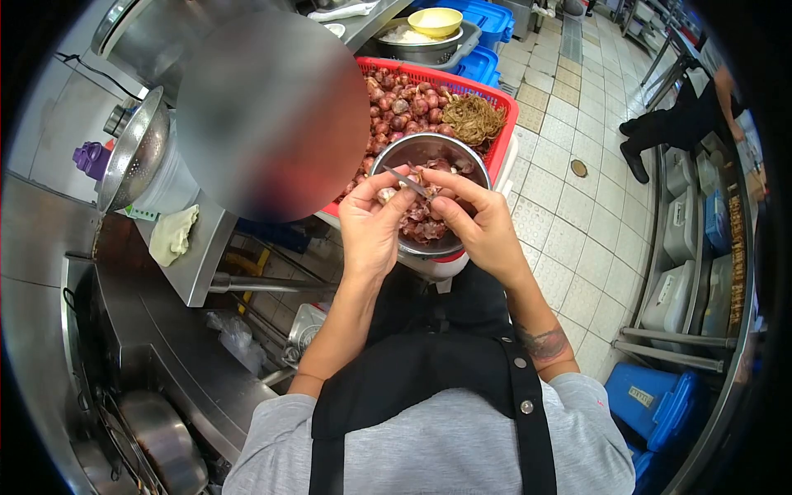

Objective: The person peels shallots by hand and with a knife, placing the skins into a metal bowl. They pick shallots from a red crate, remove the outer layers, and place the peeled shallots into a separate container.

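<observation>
Two hands work together over the steel bowl (429, 148), which sits at the near edge of the red basket (505, 124). From my remote seat I see the left hand (373, 223) pinching a small pale shallot (386, 195) between thumb and fingers, just over the bowl's near-left rim. The right hand (483, 227) is closed on a thin knife (406, 181), its blade angled toward the shallot, though I cannot tell whether it touches. Peels and peeled pieces lie inside the bowl. Behind it, unpeeled shallots (404, 103) fill the basket, with a tangle of dried roots (474, 117) at its far-right corner. Farther off stands a grey tub carrying a yellow bowl (435, 21).
</observation>
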Available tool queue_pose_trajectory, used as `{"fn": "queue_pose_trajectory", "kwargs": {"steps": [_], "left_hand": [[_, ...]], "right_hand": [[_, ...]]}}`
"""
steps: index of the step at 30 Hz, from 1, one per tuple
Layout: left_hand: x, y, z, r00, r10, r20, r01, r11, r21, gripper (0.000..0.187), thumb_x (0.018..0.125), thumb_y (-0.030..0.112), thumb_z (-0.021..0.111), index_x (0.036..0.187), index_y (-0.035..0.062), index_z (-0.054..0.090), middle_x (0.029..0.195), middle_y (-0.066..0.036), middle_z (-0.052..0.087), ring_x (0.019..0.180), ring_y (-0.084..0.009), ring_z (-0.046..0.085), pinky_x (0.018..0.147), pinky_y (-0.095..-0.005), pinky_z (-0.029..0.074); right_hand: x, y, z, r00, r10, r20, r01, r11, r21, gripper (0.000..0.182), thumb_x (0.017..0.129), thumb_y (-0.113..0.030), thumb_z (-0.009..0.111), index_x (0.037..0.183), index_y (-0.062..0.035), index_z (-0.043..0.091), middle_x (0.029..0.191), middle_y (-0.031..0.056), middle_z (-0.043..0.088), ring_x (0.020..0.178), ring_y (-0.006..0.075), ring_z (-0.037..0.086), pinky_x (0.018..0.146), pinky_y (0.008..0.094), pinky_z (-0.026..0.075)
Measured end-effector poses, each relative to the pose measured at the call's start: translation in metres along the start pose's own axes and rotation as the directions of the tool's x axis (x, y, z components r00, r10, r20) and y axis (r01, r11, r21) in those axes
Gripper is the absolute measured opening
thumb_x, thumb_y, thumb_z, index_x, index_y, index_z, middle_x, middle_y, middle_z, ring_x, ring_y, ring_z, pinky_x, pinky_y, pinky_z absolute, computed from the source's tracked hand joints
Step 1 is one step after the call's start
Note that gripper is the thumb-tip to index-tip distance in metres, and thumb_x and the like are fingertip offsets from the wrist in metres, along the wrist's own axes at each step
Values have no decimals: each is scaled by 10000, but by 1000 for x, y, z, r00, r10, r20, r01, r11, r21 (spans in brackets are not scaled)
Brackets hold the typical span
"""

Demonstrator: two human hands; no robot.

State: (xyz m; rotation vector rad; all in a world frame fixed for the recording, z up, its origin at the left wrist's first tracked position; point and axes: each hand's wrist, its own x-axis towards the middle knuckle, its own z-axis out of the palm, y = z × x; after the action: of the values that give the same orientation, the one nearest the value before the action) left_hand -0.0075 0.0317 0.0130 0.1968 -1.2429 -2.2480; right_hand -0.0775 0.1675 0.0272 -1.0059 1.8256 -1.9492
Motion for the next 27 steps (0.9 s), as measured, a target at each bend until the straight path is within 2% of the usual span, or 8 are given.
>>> {"fn": "queue_pose_trajectory", "kwargs": {"steps": [3, 8, 14, 19, 20, 24, 26, 27], "left_hand": [[-2, 1, -4, 1000, 16, 20, -17, 999, 48, 279, 779, -77, 668, 1051, -57, 608, 1033, -143, 636, 892, -159, 632, 793, -272, 532], [-3, 3, -2, 997, 51, 59, -59, 989, 136, 278, 783, -72, 669, 1054, -60, 607, 1015, -136, 641, 881, -153, 630, 780, -265, 530], [-2, 3, -4, 991, -128, 40, 129, 991, -33, 261, 814, -36, 650, 1068, -71, 601, 936, -113, 656, 799, -126, 624, 735, -233, 521], [5, 27, -16, 998, -63, 15, 58, 975, 212, 305, 825, -12, 637, 1124, -48, 589, 1001, -131, 658, 825, -137, 626, 707, -220, 512], [7, 39, -18, 997, -69, 18, 64, 973, 221, 304, 827, -13, 635, 1125, -50, 589, 1013, -137, 656, 828, -141, 627, 713, -221, 511], [36, 114, -37, 969, 245, 10, -216, 829, 515, 267, 822, 11, 636, 1081, -50, 614, 977, -105, 650, 791, -137, 595, 711, -236, 488], [58, 177, -45, 811, 578, 93, -456, 524, 719, 262, 823, 88, 671, 1055, -32, 645, 954, -98, 662, 787, -121, 593, 742, -233, 487], [67, 210, -49, 691, 714, 113, -491, 350, 798, 215, 821, 100, 669, 999, -21, 674, 796, -83, 658, 701, -119, 600, 679, -240, 485]], "right_hand": [[1, -1, 0, 999, 52, 1, -51, 995, 81, 265, 866, -54, 587, 1128, -33, 616, 860, 73, 662, 779, 105, 588, 732, 257, 478], [3, -5, 1, 998, 61, -34, -61, 998, 7, 207, 862, -56, 592, 1061, -5, 620, 832, 87, 664, 750, 108, 595, 683, 259, 479], [8, 2, 8, 992, -8, -126, -2, 997, -76, 179, 860, -62, 597, 1023, 1, 634, 786, 96, 667, 726, 113, 615, 660, 266, 484], [15, 1, 4, 967, -18, -253, -30, 983, -183, 184, 867, -73, 589, 1028, -16, 657, 801, 123, 684, 731, 114, 641, 657, 274, 495], [17, 1, 0, 970, -9, -242, -49, 971, -234, 191, 867, -82, 590, 1035, -19, 656, 844, 138, 687, 777, 150, 661, 691, 283, 498], [20, 10, -5, 983, -83, -162, 3, 895, -446, 236, 870, -123, 572, 1075, -31, 645, 921, 200, 655, 860, 333, 638, 767, 362, 484], [19, 11, -7, 982, -134, -132, 41, 839, -543, 244, 871, -131, 572, 1083, -34, 644, 898, 204, 640, 833, 338, 626, 743, 375, 478], [18, 11, -6, 979, -143, -144, 36, 820, -572, 245, 872, -139, 576, 1080, -31, 646, 861, 200, 625, 796, 336, 616, 716, 382, 473]]}}
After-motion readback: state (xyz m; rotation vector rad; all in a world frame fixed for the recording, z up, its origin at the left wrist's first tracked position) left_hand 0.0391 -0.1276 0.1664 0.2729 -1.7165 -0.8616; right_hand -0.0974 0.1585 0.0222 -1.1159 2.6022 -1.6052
